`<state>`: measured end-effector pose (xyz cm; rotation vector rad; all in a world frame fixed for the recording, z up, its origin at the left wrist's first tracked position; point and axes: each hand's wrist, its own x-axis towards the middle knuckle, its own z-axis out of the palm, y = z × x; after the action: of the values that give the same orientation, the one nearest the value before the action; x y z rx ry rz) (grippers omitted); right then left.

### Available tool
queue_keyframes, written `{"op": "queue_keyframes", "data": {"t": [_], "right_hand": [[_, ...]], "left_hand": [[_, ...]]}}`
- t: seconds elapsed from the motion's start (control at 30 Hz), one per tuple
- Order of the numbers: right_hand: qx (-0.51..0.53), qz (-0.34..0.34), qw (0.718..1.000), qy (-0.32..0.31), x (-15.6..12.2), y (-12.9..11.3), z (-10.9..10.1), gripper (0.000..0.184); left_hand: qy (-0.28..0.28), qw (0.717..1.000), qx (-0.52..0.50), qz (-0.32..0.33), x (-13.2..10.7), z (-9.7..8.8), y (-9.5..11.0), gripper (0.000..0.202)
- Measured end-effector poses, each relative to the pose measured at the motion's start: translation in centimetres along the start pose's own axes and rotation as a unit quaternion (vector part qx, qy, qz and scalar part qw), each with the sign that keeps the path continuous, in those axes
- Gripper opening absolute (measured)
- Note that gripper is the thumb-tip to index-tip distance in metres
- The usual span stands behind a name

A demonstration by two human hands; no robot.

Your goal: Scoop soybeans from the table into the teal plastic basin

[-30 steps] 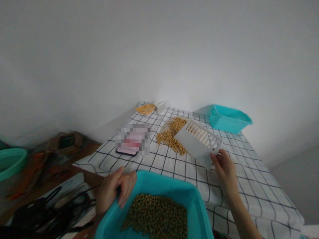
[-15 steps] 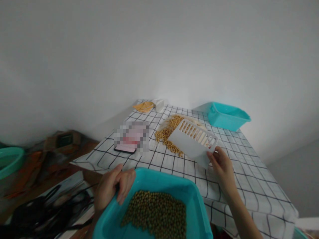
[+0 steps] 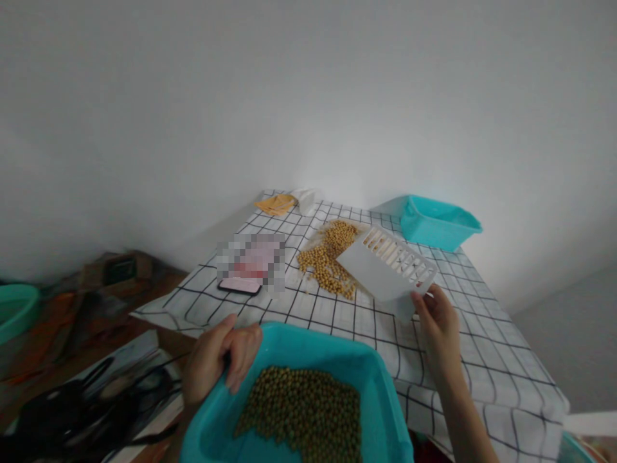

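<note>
My left hand [image 3: 224,360] is closed over the left rim of a turquoise plastic bin [image 3: 321,344] in front of me. Round greenish-brown beans [image 3: 308,408] cover much of its bottom. With thumb and fingers, my right hand [image 3: 436,318] pinches the corner of a white slotted plastic scoop [image 3: 376,270], tilted above the table. Left of the scoop, yellow soybeans [image 3: 328,260] lie in a loose pile on the checked cloth, partly on a clear plastic bag. The scoop hides part of the cloth behind it.
A second turquoise bin [image 3: 438,225] stands at the table's back right. A phone [image 3: 241,285] with a blurred screen lies on the checked tablecloth [image 3: 289,308]. Yellow packaging [image 3: 276,205] sits at the back left. Black cables and a bag [image 3: 72,411] are lower left, near a green basin [image 3: 18,308].
My right hand has moved the scoop to the right, away from the soybean pile, uncovering more of it. My left hand stays on the bin's rim. The view has shifted slightly.
</note>
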<state>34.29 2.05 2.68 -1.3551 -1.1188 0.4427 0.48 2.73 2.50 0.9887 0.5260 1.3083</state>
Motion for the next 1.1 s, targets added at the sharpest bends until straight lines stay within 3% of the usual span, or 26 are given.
{"op": "queue_keyframes", "data": {"t": [0.2,0.53,0.83,1.1], "right_hand": [[-0.053,-0.012,0.997,-0.048,-0.10,-0.48,0.21,0.033],[-0.008,-0.002,0.994,-0.107,-0.35,-0.68,0.49,0.032],[-0.007,-0.001,0.991,-0.135,-0.50,-0.62,0.55,0.024],[0.012,0.005,0.990,-0.137,-0.47,-0.92,0.67,0.027]], "left_hand": [[-0.039,0.999,0.020,-0.005,-0.08,-0.17,-0.45,0.069],[-0.022,0.999,0.029,-0.003,-0.07,0.21,-0.28,0.069],[-0.038,0.999,0.021,-0.008,-0.03,-0.47,-0.38,0.068],[-0.024,0.999,0.021,0.016,-0.04,0.32,-0.14,0.068]]}}
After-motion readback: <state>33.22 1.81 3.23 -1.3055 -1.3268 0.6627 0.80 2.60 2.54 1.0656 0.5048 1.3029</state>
